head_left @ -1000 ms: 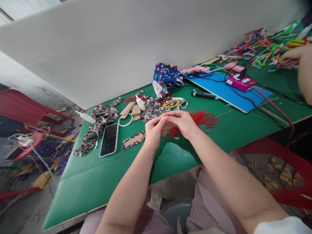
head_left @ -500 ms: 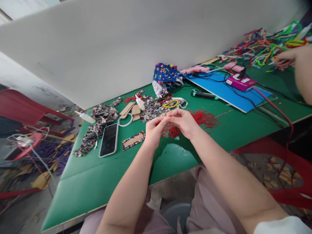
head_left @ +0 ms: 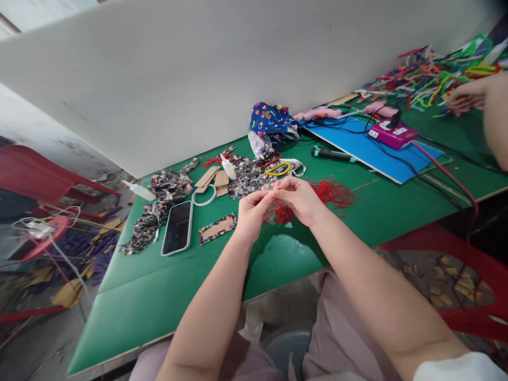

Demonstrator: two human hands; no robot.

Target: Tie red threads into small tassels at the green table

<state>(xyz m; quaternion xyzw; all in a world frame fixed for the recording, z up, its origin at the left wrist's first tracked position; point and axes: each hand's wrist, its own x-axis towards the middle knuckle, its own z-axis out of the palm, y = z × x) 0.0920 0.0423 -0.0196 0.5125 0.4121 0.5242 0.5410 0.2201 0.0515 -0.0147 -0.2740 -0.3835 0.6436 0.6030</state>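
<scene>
My left hand [head_left: 254, 210] and my right hand [head_left: 297, 200] meet fingertip to fingertip above the table, both closed in a pinch. Whatever sits between the fingers is too small to make out. Behind and below them spreads a tangle of red string [head_left: 335, 194]. Left of my hands lies a cardboard rectangle edged with floral fabric [head_left: 217, 229]. Just beyond my fingers are a heap of dark floral fabric [head_left: 246, 180] and yellow-handled scissors [head_left: 280, 169]. A white glue bottle [head_left: 227, 166] leans by the small cardboard pieces [head_left: 208, 179].
On the green table [head_left: 159, 304] are a phone [head_left: 177, 228], a white ring [head_left: 203, 196], another glue bottle [head_left: 138, 190] and a box cutter [head_left: 332, 154]. A purple power strip [head_left: 392, 133] rests on a blue board [head_left: 359, 143]. Another person's hand [head_left: 466, 97] is at colourful strips [head_left: 436, 74].
My pinched fingertips have shifted very slightly to the right and stay together. The other person's arm at the right has moved a little. Things on the table lie as before.
</scene>
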